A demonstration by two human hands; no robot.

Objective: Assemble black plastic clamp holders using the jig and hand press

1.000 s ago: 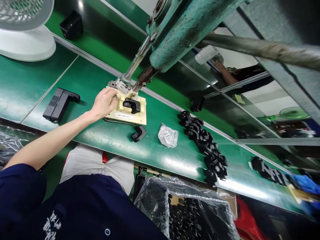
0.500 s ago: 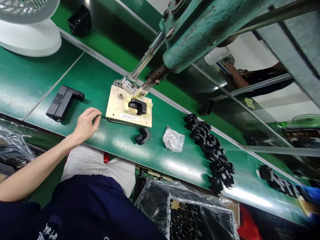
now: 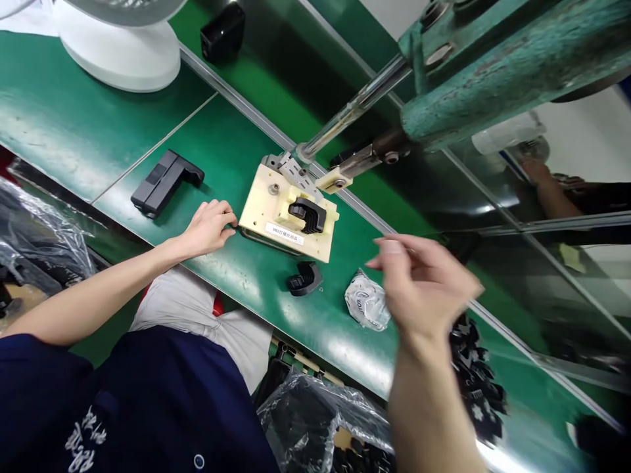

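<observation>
Cream plastic, thick and flat-topped, makes up the jig (image 3: 276, 213), which lies on the green worktop (image 3: 89, 131) under the press (image 3: 473, 72); a ribbed black part (image 3: 306, 215) sits in its raised nest, just below the bright steel ram (image 3: 352, 108). The left hand (image 3: 210, 226) rests on the worktop with its curled fingers (image 3: 227, 218) touching the jig's near left edge, holding nothing. The right hand (image 3: 424, 286) hangs blurred in the air over the worktop, fingers loosely bent and apart; whether anything small is pinched there I cannot tell. By the look of it, the loaded jig is being steadied under the ram, and pressing would call for the right hand to reach the lever above. A second black part (image 3: 305, 279) lies loose near the jig, beside a crumpled clear bag (image 3: 365, 303); glossy moulded parts (image 3: 476, 381) heap further right.
</observation>
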